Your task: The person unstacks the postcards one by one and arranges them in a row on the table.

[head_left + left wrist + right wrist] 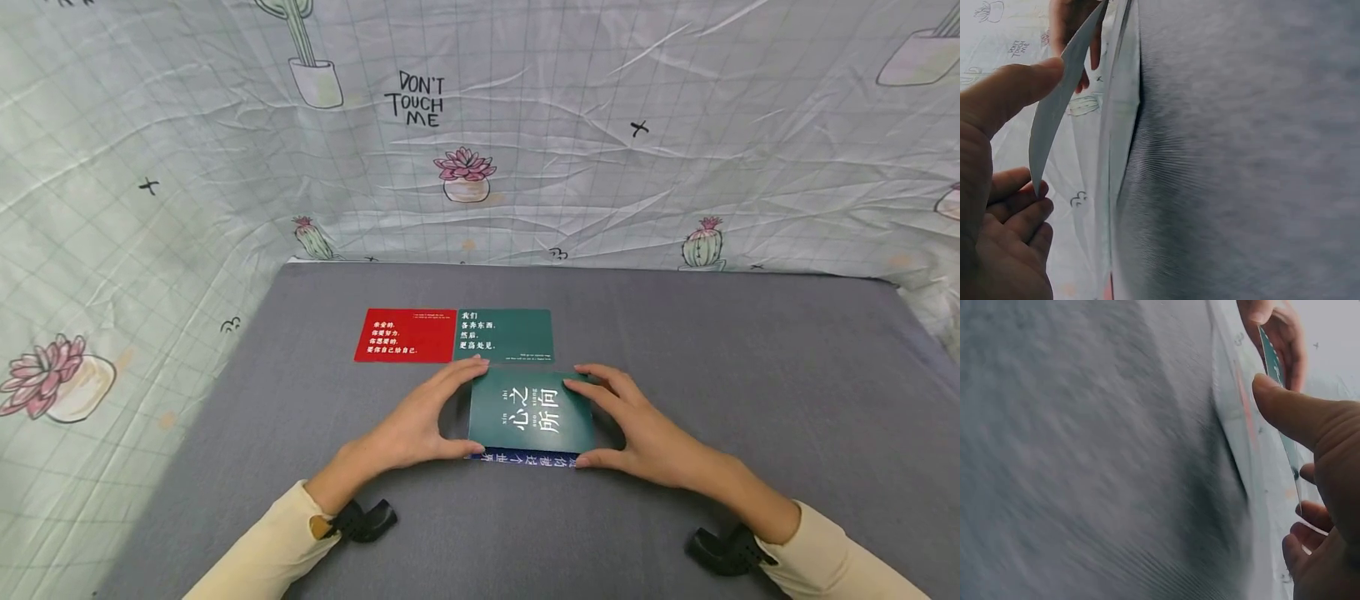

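Both hands grip a dark green card [531, 412] with large white characters turned sideways. My left hand [412, 429] holds its left end, thumb at the near edge and fingers at the far edge. The right end is held the same way by my right hand [652, 429]. Along the near edge, a strip of a blue card [525, 458] with white characters shows from under the green one; most of it is hidden. In the left wrist view the held card [1054, 119] looks thin, tilted and slightly bowed.
Just beyond the hands, a red card [406, 336] and another green card [505, 336] lie side by side on the grey tabletop [712, 333]. A cloth [555, 167] printed with potted plants hangs behind the table and along its left side.
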A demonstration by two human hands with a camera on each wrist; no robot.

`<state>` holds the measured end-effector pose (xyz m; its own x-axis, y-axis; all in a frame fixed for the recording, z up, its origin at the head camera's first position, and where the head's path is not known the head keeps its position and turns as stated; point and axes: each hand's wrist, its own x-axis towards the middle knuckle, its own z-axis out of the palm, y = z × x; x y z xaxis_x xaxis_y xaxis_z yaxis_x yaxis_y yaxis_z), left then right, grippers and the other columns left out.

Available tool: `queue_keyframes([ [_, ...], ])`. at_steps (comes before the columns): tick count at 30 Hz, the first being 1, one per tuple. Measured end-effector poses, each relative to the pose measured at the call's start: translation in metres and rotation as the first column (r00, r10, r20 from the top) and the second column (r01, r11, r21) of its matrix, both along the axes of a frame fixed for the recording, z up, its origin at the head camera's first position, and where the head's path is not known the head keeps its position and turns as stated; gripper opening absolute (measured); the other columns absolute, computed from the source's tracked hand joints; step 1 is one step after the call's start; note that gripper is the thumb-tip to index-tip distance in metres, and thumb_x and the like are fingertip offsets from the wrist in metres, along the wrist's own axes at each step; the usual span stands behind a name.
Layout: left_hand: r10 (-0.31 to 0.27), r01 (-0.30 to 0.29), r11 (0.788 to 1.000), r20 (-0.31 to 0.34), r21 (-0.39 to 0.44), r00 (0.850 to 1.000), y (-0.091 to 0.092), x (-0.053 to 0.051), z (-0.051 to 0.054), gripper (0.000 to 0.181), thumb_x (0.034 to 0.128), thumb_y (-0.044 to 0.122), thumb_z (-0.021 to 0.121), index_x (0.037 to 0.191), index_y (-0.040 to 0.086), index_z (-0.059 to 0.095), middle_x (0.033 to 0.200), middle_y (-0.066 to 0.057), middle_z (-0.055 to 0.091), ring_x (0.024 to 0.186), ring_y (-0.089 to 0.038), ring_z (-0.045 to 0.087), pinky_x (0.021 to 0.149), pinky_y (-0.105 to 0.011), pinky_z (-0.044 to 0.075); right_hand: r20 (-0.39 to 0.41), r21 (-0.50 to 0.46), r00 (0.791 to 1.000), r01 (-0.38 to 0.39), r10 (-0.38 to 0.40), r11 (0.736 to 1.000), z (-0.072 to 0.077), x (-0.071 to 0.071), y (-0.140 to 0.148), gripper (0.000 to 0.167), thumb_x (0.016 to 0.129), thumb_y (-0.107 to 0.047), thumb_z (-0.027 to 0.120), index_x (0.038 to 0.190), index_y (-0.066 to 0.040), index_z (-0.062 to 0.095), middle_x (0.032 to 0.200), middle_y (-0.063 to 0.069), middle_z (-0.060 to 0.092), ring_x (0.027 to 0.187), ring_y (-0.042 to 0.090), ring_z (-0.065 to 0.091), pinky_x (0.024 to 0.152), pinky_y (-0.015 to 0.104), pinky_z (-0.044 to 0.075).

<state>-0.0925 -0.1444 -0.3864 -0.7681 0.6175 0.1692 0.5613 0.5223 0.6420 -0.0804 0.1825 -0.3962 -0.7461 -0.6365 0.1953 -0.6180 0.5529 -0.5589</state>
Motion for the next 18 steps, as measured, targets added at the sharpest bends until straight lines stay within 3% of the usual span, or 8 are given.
queue_keyframes([
  [8,-0.004,0.004,1.0,-0.021,0.019,1.0,0.013,-0.015,0.008,0.086,0.0713,0.033,0.083,0.143,0.012,0.04,0.152,0.002,0.03,0.138,-0.015,0.027,0.101,-0.048,0.04,-0.075,0.006,0.997,0.01,-0.01,1.0,0.013,-0.013,0.015,0.082,0.075,-0.036,0.082,0.143,-0.014,0.042,0.15,0.009,0.028,0.133,0.027,0.03,0.095,0.05,0.04],
  [18,-0.016,0.017,1.0,-0.047,0.016,0.999,0.039,-0.037,0.014,0.079,0.075,0.034,0.08,0.14,0.01,0.043,0.153,0.0,0.03,0.139,-0.012,0.024,0.105,-0.045,0.035,-0.07,0.001,0.996,0.048,-0.048,0.999,0.019,-0.035,0.04,0.077,0.074,-0.033,0.082,0.141,-0.016,0.047,0.149,0.005,0.032,0.133,0.028,0.032,0.095,0.051,0.038],
])
